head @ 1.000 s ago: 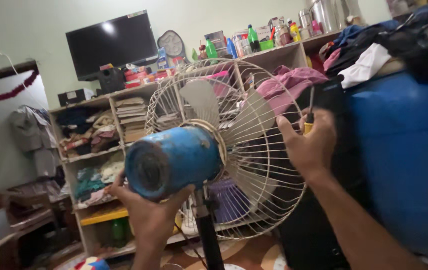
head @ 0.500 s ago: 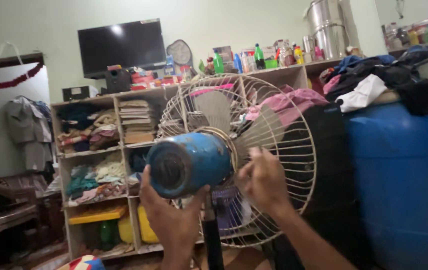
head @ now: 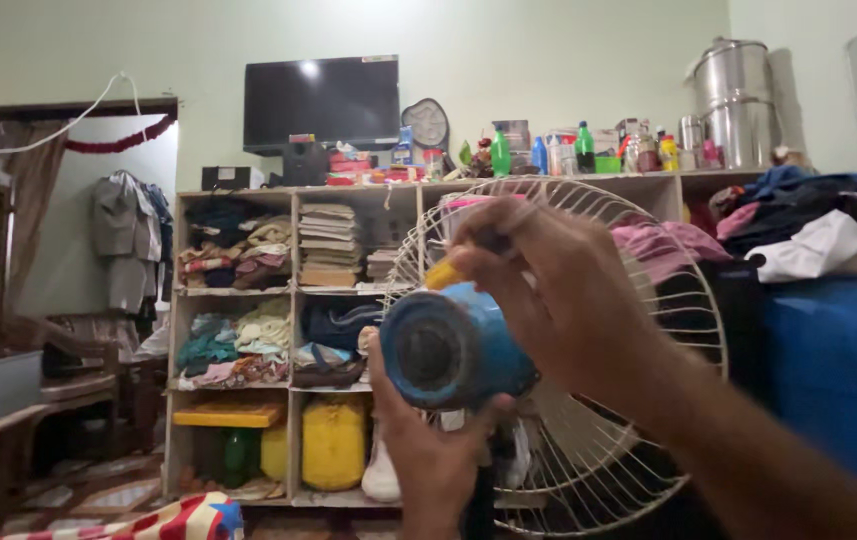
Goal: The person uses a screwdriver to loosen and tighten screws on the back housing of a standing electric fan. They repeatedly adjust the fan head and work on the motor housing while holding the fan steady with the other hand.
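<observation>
A pedestal fan faces away from me, with a blue motor housing (head: 448, 348) and a white wire guard (head: 638, 420). My left hand (head: 428, 450) grips the blue housing from below, near the black pole. My right hand (head: 563, 300) is closed over the top of the housing, holding a small tool with a yellow handle (head: 443, 274) against it. The tool's tip is hidden by my fingers.
Behind the fan stands a white shelf unit (head: 293, 300) full of folded clothes, with bottles and a black television (head: 321, 102) on top. A blue barrel (head: 833, 380) piled with clothes is at the right. A wooden bench (head: 38, 400) is at the left.
My right hand has moved from the guard's right side across to the top of the blue housing. The view has closed in on the fan. My left hand stays under the housing.
</observation>
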